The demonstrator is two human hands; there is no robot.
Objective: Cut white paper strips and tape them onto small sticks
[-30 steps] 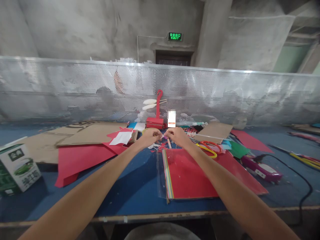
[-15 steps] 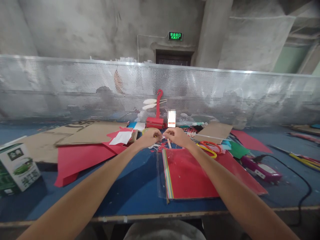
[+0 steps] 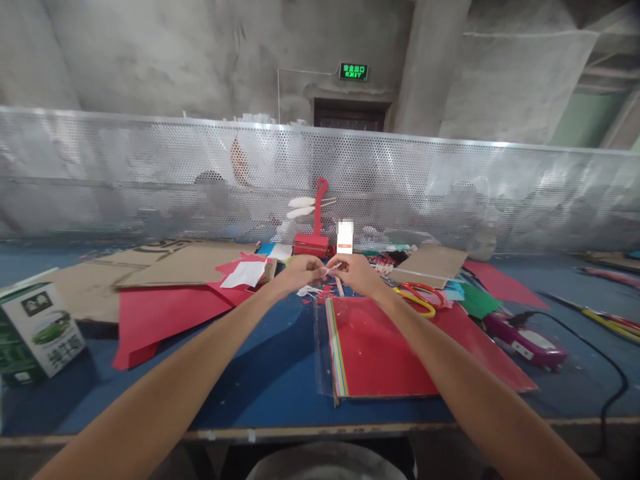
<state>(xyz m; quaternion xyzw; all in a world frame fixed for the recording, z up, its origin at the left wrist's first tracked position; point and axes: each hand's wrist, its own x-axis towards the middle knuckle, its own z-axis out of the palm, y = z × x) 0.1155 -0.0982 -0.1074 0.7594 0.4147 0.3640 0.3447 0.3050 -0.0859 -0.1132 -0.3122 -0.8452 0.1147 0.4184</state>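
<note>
Over the middle of the table, my left hand (image 3: 304, 272) and my right hand (image 3: 354, 272) meet with fingertips pinched. Between them is a thin white strip (image 3: 332, 268), perhaps paper; it is too small to make out well. Both hands appear to grip it. Small red and white paper scraps (image 3: 325, 291) lie just beneath the fingers. Behind my hands a red paper box (image 3: 310, 245) stands with a tall hooked red strip (image 3: 319, 207) rising from it. A lit phone (image 3: 345, 237) is propped beside that box.
A pack of coloured paper, red on top (image 3: 385, 347), lies under my right forearm, with red-and-yellow scissors (image 3: 423, 298) nearby. Cardboard (image 3: 185, 263) and red sheets (image 3: 170, 323) spread left, near a carton (image 3: 43, 330). Rightward are a purple corded device (image 3: 525, 340) and a perforated metal divider (image 3: 410, 180) behind.
My hands stay nearly in place, fingertips shifting slightly round the white strip, which shows more plainly between them now. The whole view has shifted a little.
</note>
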